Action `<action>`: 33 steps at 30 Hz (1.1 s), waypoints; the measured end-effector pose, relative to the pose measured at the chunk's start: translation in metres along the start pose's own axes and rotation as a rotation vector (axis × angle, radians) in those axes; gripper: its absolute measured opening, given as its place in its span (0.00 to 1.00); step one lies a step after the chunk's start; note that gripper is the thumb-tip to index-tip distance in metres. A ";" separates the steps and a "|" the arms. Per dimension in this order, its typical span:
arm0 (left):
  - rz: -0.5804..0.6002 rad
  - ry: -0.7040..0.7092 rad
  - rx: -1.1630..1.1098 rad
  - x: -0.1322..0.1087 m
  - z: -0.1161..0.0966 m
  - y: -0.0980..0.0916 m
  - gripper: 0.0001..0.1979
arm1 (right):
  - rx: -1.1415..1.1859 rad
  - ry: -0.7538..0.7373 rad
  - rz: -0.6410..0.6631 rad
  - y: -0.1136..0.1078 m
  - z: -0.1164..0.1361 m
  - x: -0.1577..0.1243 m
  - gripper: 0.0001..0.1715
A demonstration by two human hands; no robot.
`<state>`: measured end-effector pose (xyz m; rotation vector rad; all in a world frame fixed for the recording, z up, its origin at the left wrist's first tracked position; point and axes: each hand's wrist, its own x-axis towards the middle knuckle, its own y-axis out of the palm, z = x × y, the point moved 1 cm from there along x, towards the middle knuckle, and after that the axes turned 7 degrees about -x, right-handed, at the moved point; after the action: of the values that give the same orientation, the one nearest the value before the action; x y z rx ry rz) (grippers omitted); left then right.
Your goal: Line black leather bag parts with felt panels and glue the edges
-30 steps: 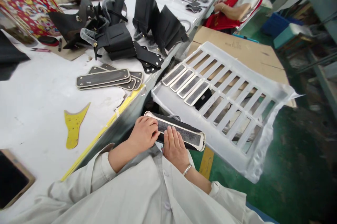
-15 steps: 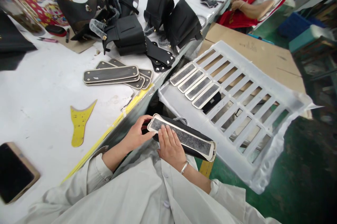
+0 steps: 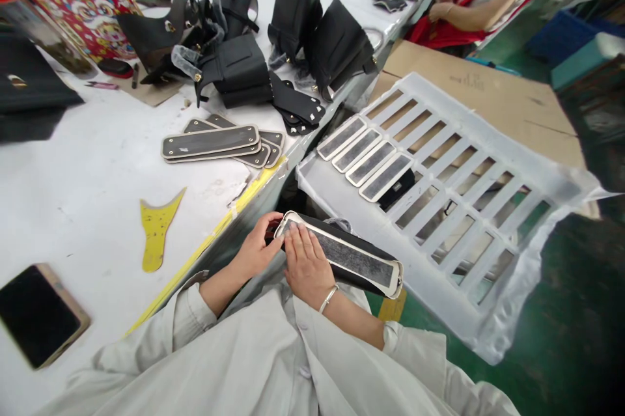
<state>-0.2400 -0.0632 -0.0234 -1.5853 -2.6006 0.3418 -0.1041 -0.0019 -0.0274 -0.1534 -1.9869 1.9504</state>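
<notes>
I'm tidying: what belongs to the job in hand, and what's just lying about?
Job, apparently:
long black grey-panelled case, left hand at one end, right hand atop
whitish slotted plastic tray

Seemingly lying about:
rectangular black-screened phone
red printed box

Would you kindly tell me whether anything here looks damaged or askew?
Yes: the white worktable has what looks like a ragged tear beside its yellow edge tape, suggesting wear. Pale-bordered strips lie stacked at uneven angles. The held panel has a pale border that seems to curl at its right end instead of lying flat.
</notes>
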 end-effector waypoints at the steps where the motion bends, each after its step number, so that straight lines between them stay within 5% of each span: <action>1: 0.014 0.003 0.006 -0.001 0.000 0.001 0.20 | -0.008 -0.010 0.001 -0.002 -0.004 -0.006 0.35; 10: 0.147 -0.056 0.123 0.001 0.000 0.000 0.35 | -0.106 0.113 0.110 -0.029 -0.055 -0.094 0.45; 19: 0.114 -0.051 0.253 0.002 -0.004 0.006 0.32 | 0.039 0.072 0.018 -0.019 -0.014 -0.030 0.55; 23: 0.171 -0.059 0.447 -0.004 -0.009 0.002 0.29 | 0.110 -0.003 -0.163 -0.043 -0.013 -0.054 0.44; 24: 0.095 0.011 0.536 -0.004 -0.012 0.002 0.29 | 0.139 0.011 -0.225 -0.051 -0.018 -0.068 0.38; 26: 0.018 0.239 0.655 -0.007 -0.022 0.011 0.29 | 0.207 0.204 -0.322 -0.065 -0.034 -0.100 0.25; 28: 0.065 0.495 0.692 -0.014 -0.037 0.034 0.25 | 0.270 0.592 -0.335 -0.075 -0.058 -0.131 0.15; 30: 0.243 0.690 0.674 -0.022 -0.052 0.068 0.19 | 0.341 0.895 -0.223 -0.080 -0.085 -0.151 0.15; 33: 0.515 0.781 0.693 -0.030 -0.065 0.121 0.19 | 0.392 0.997 0.027 -0.082 -0.121 -0.157 0.22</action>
<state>-0.1095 -0.0262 0.0141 -1.6213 -1.2938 0.4600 0.0944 0.0588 0.0254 -0.8516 -0.9499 1.7035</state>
